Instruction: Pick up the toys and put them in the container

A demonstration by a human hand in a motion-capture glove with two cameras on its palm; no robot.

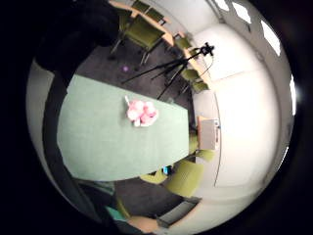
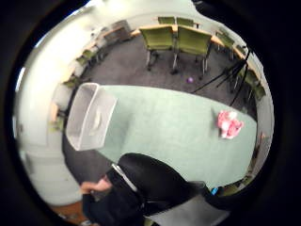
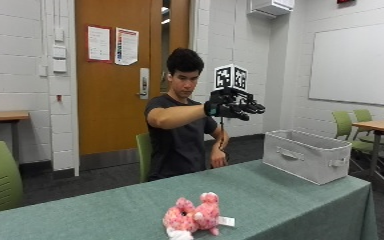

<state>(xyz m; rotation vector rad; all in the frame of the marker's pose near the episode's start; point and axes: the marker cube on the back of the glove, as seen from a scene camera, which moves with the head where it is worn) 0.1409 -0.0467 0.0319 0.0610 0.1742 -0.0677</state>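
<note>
Gloved right hand (image 3: 235, 107) aloft, fingers straight; fluffy pink plush toy (image 3: 192, 217), boxy grey fabric container (image 3: 306, 155).

toy: I see one pink plush (image 3: 193, 218) with white patches and a small white tag, lying on its side on the green tablecloth, bottom centre of outside view.
container: grey fabric bin (image 3: 306, 155) with handle, upright, open top, right of frame near table's far end, well apart from toy.
</note>
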